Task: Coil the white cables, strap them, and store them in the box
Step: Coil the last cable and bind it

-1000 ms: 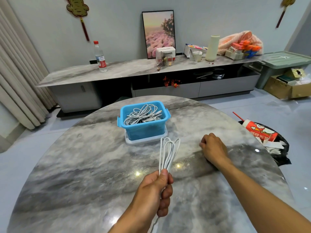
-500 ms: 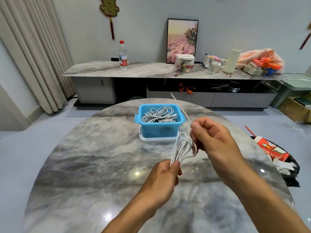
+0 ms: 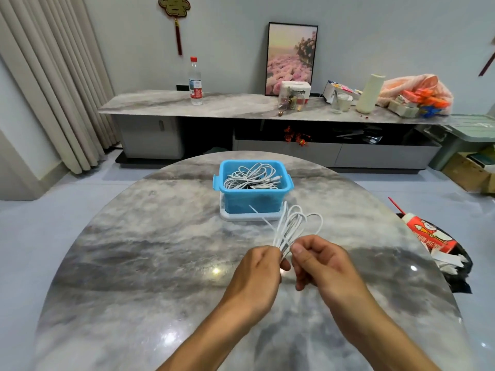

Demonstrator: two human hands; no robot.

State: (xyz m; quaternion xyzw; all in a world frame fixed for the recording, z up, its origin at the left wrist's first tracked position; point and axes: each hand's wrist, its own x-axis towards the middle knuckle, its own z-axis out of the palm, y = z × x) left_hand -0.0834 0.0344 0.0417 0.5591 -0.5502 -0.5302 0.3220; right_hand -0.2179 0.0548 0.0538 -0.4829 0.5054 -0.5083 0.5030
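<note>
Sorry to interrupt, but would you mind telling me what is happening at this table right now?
A person is bundling a coiled white cable above a round marble table. The left hand grips the gathered loops at their base, and the right hand pinches them beside it. No strap is visible on the coil. Just beyond, a blue box sits on a white lid and already holds other white cables.
</note>
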